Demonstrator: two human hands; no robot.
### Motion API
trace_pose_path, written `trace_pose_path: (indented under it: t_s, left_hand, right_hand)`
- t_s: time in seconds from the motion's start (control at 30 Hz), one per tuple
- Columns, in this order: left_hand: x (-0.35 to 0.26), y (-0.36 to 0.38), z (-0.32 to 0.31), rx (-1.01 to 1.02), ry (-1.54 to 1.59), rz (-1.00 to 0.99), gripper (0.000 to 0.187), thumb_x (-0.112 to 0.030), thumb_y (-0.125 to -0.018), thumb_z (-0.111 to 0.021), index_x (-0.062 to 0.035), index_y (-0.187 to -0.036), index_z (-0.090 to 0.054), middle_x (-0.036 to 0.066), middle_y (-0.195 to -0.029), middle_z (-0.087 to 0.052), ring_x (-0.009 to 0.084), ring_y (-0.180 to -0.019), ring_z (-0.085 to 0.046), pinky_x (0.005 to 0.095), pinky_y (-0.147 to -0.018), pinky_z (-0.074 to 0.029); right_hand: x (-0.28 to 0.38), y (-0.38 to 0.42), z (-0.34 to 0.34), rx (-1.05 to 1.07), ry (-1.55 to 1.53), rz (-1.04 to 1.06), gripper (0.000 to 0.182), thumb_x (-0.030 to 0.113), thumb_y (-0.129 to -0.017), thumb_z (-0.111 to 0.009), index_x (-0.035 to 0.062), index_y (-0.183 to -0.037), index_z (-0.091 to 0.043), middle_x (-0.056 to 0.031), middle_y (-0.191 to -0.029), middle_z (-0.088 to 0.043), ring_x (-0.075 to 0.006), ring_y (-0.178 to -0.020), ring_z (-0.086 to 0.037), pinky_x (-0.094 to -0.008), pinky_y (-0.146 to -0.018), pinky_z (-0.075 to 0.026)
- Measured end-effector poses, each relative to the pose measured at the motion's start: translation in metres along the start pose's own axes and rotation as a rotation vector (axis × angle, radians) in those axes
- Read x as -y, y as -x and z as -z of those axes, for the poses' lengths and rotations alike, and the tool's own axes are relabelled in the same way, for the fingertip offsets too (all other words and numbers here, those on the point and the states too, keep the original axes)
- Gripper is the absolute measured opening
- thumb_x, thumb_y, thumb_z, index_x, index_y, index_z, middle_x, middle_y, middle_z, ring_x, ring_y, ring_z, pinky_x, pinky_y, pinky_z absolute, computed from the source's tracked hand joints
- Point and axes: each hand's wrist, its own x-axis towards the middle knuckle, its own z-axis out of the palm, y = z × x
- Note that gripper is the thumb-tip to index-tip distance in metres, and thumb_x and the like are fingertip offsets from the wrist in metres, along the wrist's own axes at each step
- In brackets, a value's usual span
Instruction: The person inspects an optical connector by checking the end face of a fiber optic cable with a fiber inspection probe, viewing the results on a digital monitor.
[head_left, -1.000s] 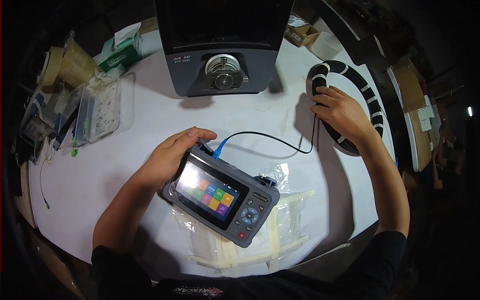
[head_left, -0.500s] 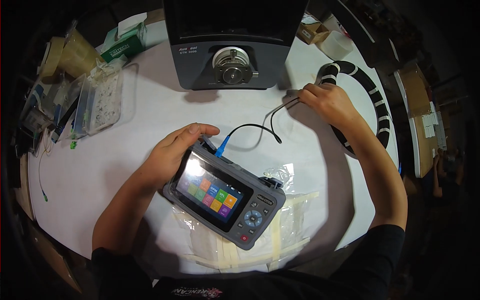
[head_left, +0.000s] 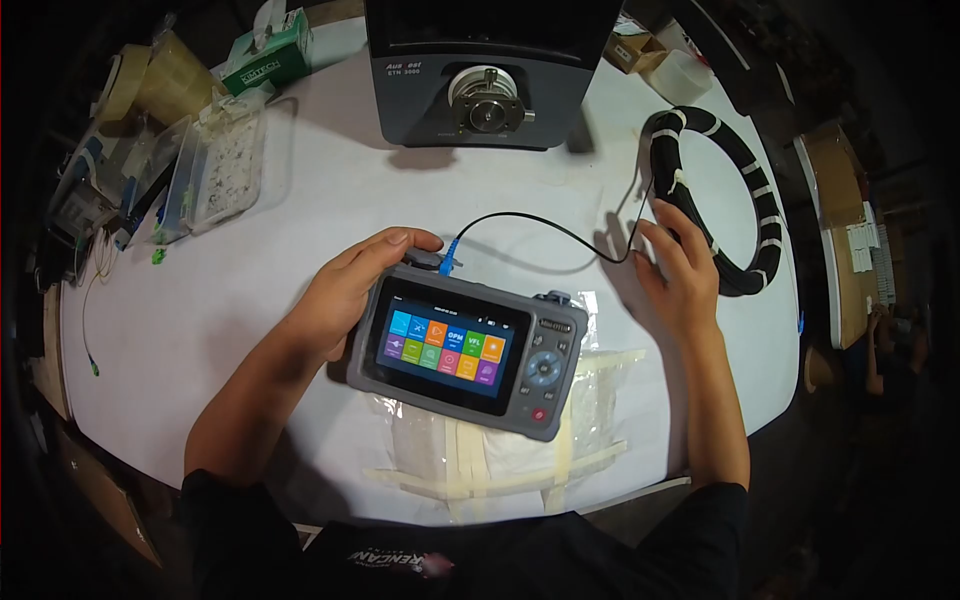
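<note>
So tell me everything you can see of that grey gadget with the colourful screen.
The grey gadget is a chunky box that looks like plastic. Its lit screen shows two rows of coloured tiles; to the right sit a round button pad and red button. It faces up, slightly askew, partly over a taped clear sheet. A blue connector with a black cable meets its top edge. The left hand grips its left end.

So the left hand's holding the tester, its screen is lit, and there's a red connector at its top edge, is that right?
Not quite: the connector is blue, not red, as the head view shows. The rest is right: the left hand is holding the tester, its screen is lit, and the connector is at its top edge.
</note>
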Motion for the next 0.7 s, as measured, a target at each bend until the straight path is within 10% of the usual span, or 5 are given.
trace_pose_path:
  t_s: [0.23, 0.37, 0.7]
  left_hand:
    - [0.013, 0.028, -0.016, -0.109, -0.055, -0.093, 0.041, -0.034, -0.107, -0.041, -0.0016, -0.128, -0.054, 0.012, -0.105, -0.062, 0.0157, -0.094, -0.068, 0.0305, -0.087, -0.058]
    - [0.019, 0.016, -0.017, -0.244, -0.059, -0.274, 0.041, -0.038, -0.106, -0.045, -0.0022, -0.124, -0.057, 0.009, -0.1, -0.061, 0.0138, -0.088, -0.066, 0.0282, -0.081, -0.058]
    - [-0.002, -0.037, -0.007, -0.187, -0.16, -0.67, 0.033, -0.03, -0.107, -0.048, -0.0031, -0.122, -0.061, 0.001, -0.107, -0.06, 0.0071, -0.099, -0.05, 0.0243, -0.095, -0.04]
  right_hand:
    - [0.047, 0.041, 0.008, 0.146, -0.742, -0.487, 0.023, 0.011, -0.094, -0.07, -0.0029, -0.112, -0.068, -0.0114, -0.097, -0.073, -0.0163, -0.089, -0.069, -0.0288, -0.082, -0.054]
    - [0.077, 0.029, 0.003, 0.263, -1.251, -0.499, 0.062, 0.043, -0.106, -0.049, -0.0071, -0.142, -0.047, -0.0147, -0.122, -0.066, -0.0172, -0.111, -0.062, -0.0298, -0.098, -0.047]
    - [0.088, -0.002, -0.025, 0.066, -1.186, -0.462, 0.065, 0.026, -0.101, -0.063, -0.0043, -0.149, -0.033, -0.0165, -0.137, -0.052, -0.0215, -0.13, -0.049, -0.0353, -0.108, -0.04]
